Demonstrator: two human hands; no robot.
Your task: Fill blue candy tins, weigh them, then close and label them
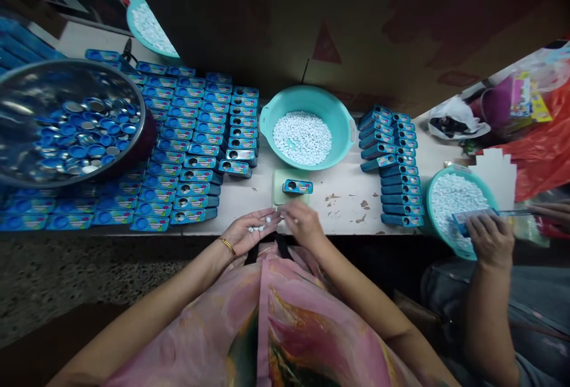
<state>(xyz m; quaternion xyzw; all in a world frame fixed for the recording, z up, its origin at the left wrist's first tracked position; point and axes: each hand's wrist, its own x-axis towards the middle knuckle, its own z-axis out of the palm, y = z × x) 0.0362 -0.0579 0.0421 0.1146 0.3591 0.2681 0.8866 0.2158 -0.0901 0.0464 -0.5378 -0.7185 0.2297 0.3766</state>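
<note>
My left hand (pixel 250 232) is palm up near the table's front edge, cupping several small white candies (pixel 257 228). Beside its fingertips is my right hand (pixel 303 221), thumb and fingers brought together in a pinch; whether a candy is between them is too small to tell. Just beyond both hands, a blue printed tin (pixel 298 186) lies on a small pale-green scale (pixel 278 188), its round opening uncovered. Behind that stands a turquoise basin (pixel 307 99) partly filled with white candies (pixel 303 138).
Rows of blue tins (pixel 178 120) cover the left side; more tins (pixel 401 188) stand on the right. A metal bowl (pixel 146 114) holds round blue lids. A cardboard box (pixel 285 13) walls the back. At right, a co-worker's hand (pixel 490 235) holds a tin over another basin (pixel 430 197).
</note>
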